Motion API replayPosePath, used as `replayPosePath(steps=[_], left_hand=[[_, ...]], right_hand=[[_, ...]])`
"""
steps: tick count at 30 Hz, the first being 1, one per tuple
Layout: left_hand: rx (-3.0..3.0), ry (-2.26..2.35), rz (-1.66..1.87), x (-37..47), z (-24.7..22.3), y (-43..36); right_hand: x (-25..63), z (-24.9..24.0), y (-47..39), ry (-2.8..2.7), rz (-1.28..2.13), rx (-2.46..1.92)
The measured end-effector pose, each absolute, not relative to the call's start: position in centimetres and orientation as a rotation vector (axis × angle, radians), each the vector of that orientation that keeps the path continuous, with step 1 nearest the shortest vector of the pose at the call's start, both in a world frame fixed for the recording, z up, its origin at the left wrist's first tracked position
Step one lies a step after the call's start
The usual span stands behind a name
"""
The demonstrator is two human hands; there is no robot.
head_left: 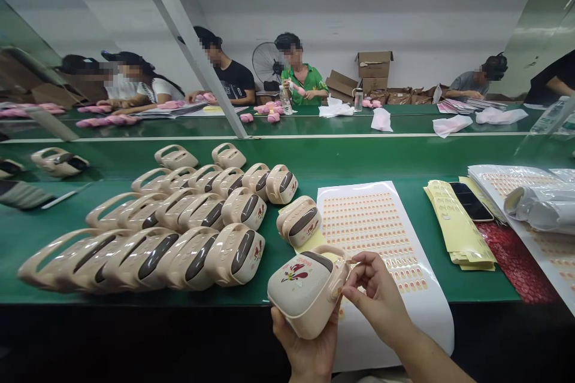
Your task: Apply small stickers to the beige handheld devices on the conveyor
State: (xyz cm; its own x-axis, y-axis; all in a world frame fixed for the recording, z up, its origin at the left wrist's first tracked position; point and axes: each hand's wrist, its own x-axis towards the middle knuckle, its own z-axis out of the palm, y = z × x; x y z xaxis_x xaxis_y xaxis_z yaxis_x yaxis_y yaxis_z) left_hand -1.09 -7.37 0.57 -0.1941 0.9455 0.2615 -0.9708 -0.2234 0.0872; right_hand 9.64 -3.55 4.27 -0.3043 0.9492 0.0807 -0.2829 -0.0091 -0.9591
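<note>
Left hand (309, 353) gripped beige rounded-box plastic device with loop handle and red cartoon print (294, 299) from below, thumb and fingers on opposite sides. Device was held up at near edge of green bench (309, 170), tilted, printed face up. Right hand (377, 296) had thumb and fingertips close together at device's side, by handle base; couldn't tell if pinching anything. White sheet with rows of small orange-rimmed ovals (433, 317) lay beneath right hand. Similar beige devices (236, 256) stood in rows to left.
</note>
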Motion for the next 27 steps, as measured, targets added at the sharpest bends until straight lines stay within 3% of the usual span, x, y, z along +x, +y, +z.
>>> replayPosePath(steps=[9,27], left_hand=[[0.272,-0.13,1.689,-0.9,0.8,-7.1],[0.24,-0.036,1.694,-0.6,0.3,-7.2]], right_hand=[[10.2,5.8,-2.9,-1.241,1.705,-0.848],[9.0,4.7,-3.5,-1.333,1.389,-0.982]])
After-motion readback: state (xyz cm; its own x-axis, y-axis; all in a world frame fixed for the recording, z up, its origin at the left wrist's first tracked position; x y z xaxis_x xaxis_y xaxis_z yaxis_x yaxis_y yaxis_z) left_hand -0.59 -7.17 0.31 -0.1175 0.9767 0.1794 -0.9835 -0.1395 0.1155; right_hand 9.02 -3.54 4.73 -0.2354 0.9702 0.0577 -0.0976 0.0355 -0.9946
